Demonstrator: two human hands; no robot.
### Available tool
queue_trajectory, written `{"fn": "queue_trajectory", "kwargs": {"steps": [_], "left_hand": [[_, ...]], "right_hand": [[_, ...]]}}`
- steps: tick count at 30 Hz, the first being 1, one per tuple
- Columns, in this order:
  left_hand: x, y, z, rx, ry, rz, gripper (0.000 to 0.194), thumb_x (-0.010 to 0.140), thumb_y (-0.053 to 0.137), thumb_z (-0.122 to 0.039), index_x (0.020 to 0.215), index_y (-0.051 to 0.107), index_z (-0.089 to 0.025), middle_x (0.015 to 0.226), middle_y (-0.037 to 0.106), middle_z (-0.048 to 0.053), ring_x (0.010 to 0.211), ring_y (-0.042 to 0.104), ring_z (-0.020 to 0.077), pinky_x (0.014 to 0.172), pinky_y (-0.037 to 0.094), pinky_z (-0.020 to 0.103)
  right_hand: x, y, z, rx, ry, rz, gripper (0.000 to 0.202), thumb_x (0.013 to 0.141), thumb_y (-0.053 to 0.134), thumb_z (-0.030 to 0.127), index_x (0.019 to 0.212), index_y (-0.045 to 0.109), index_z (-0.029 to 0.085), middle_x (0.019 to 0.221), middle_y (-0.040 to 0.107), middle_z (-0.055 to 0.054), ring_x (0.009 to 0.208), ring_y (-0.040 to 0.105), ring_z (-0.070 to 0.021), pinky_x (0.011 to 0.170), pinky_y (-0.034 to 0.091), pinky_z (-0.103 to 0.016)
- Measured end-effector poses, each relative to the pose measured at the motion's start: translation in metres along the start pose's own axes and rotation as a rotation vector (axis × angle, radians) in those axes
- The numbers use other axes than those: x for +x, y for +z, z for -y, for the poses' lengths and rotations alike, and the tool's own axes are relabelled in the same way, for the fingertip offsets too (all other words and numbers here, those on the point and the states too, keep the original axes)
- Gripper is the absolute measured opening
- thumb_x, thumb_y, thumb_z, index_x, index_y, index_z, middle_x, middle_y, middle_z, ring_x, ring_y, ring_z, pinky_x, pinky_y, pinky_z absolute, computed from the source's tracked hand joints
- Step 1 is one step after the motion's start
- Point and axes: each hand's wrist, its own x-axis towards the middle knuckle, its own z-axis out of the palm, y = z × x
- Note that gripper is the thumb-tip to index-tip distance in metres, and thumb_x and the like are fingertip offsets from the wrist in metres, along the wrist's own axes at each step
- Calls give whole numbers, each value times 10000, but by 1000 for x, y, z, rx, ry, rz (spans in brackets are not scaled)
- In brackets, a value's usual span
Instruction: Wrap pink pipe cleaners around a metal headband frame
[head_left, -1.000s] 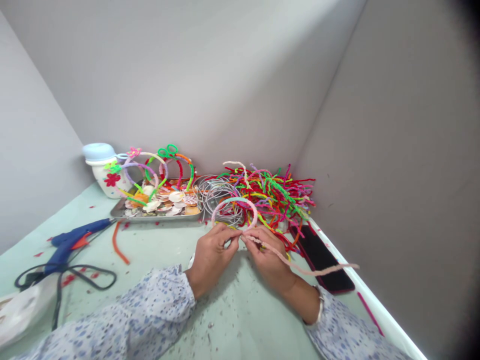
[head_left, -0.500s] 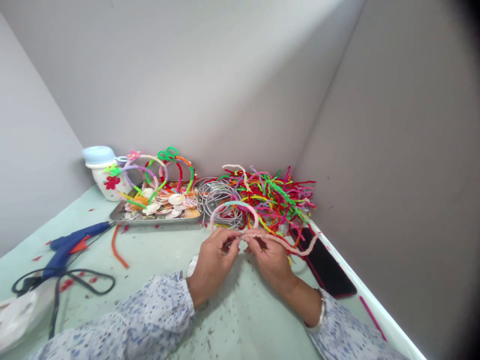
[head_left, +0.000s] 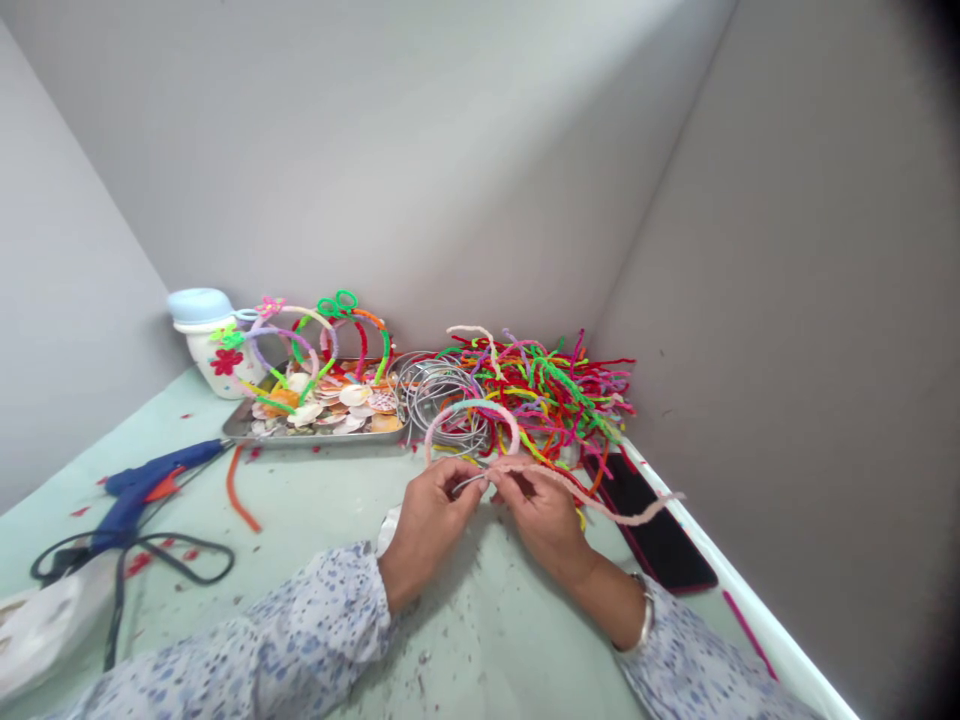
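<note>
while both hands stay close over the table (head_left: 315, 520), left hand (head_left: 431, 505) pinching the hoop (head_left: 471, 412), right hand (head_left: 541, 510) pinching the pink fuzzy wire (head_left: 600, 505); loose end now flung out over the phone (head_left: 652, 520), so another wrap looks done.

Two hands meet over a pale green table: the left hand (head_left: 431, 510) pinches a wrapped headband (head_left: 471, 425). The right hand (head_left: 544, 515) holds a pink pipe cleaner (head_left: 600, 500) trailing right, beside a phone (head_left: 652, 525).

blue glue gun (head_left: 142, 487), pale green table (head_left: 322, 510), pink pipe cleaner (head_left: 600, 505), blue-speckled sleeves (head_left: 300, 640)
</note>
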Motion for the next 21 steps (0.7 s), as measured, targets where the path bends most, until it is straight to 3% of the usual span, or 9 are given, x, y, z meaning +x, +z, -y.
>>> {"fn": "queue_trajectory", "kwargs": {"steps": [14,21], "left_hand": [[0,1,5,67,133,-39,135,811,559,-256,814,657,-161,786,652,35,730,595,148,665,465,241],[-2,-2,2,159,257,-55,129,814,541,-174,784,666,-178,731,614,13,690,560,128,635,425,226]], "right_hand": [[-1,1,2,109,120,27,183,849,551,348,859,651,194,831,668,-45,562,602,-141,546,508,-270],[-2,2,4,142,152,33,220,840,547,400,818,634,200,677,627,-14,501,583,-146,500,487,-267]]}}
